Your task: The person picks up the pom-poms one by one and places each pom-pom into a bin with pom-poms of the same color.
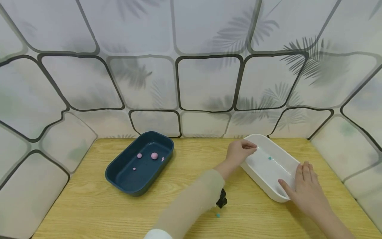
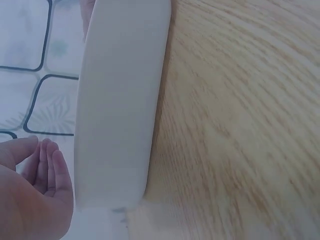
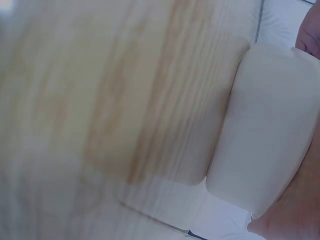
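Observation:
My left hand [image 1: 237, 153] reaches over the far left end of a white tray [image 1: 261, 181], thumb and fingertips drawn together above its rim. Any small thing between those fingertips is hidden; I cannot tell if there is one. In the left wrist view the hand [image 2: 37, 185] appears beside the tray's outer wall [image 2: 117, 105]. A small blue ball [image 1: 270, 158] lies on the tray's floor. My right hand [image 1: 310, 189] rests on the tray's near right corner with straight, spread fingers. In the right wrist view the tray's wall [image 3: 265, 125] partly hides this hand.
On the left of the wooden table [image 1: 191, 186] stands a dark blue tray [image 1: 119, 177] holding pink balls, the largest a round one [image 1: 154, 155]. A small blue piece [image 1: 218, 215] lies on the table near the left forearm. A black object [image 1: 222, 199] shows beside the left sleeve.

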Motion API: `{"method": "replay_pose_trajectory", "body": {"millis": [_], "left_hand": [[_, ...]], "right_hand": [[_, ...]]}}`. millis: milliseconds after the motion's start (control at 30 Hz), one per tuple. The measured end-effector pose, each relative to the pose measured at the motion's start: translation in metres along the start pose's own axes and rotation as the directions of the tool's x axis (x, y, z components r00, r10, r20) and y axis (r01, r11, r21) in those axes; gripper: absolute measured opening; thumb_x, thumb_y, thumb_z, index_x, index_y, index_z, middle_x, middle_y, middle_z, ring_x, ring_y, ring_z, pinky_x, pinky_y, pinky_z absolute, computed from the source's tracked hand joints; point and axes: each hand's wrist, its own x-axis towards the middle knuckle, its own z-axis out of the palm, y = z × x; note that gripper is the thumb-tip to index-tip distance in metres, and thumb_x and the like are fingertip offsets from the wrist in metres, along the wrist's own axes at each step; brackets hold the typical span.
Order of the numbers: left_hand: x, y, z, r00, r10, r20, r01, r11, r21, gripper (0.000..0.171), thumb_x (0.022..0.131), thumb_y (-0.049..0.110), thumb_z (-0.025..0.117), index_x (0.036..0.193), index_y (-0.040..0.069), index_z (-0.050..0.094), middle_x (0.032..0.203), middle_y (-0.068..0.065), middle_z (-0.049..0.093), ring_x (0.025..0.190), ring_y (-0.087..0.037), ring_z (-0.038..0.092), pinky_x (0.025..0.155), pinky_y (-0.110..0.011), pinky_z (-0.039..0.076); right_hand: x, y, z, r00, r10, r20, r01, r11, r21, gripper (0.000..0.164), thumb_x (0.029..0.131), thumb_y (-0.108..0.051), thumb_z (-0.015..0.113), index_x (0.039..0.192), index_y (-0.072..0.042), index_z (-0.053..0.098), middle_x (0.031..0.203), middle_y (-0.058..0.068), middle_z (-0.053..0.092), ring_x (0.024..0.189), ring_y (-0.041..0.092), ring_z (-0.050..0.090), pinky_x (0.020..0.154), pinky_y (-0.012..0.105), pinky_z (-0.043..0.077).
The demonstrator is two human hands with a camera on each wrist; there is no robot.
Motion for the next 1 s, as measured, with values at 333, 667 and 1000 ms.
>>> {"method": "replay_pose_trajectory", "body": {"millis": [333,667,1000], "left_hand": [[0.001,-0.007,-0.033,0.999,-0.047,0.021,0.048,0.999,-0.014,0.010,0.099,0.012,0.077,0.105,0.008,0.083,0.099,-0.006,0.080,0.076,-0.004,0.067,0.068,-0.016,0.055],[-0.001,-0.025,-0.071,0.997,-0.078,0.007,0.078,0.997,0.012,0.013,0.100,0.012,0.076,0.109,0.005,0.082,0.103,-0.011,0.080,0.081,-0.010,0.071,0.083,-0.034,0.065],[-0.015,-0.044,-0.102,0.993,-0.110,0.035,0.109,0.994,0.029,0.014,0.101,0.007,0.073,0.111,0.001,0.080,0.107,-0.017,0.079,0.093,-0.026,0.076,0.093,-0.047,0.064]], "right_hand": [[-0.001,0.000,0.000,1.000,-0.013,-0.004,0.013,1.000,-0.005,0.101,0.110,-0.050,0.048,0.151,0.033,0.008,0.160,0.055,0.001,0.154,0.068,0.001,0.129,0.072,0.002],[0.000,0.000,0.000,1.000,-0.012,0.002,0.012,1.000,-0.006,0.101,0.110,-0.051,0.048,0.152,0.033,0.008,0.160,0.055,0.001,0.154,0.068,0.001,0.127,0.076,0.006],[0.000,0.000,0.000,1.000,-0.008,-0.006,0.008,1.000,-0.005,0.101,0.110,-0.051,0.048,0.152,0.033,0.009,0.160,0.056,0.004,0.154,0.068,0.002,0.127,0.075,0.006]]}}
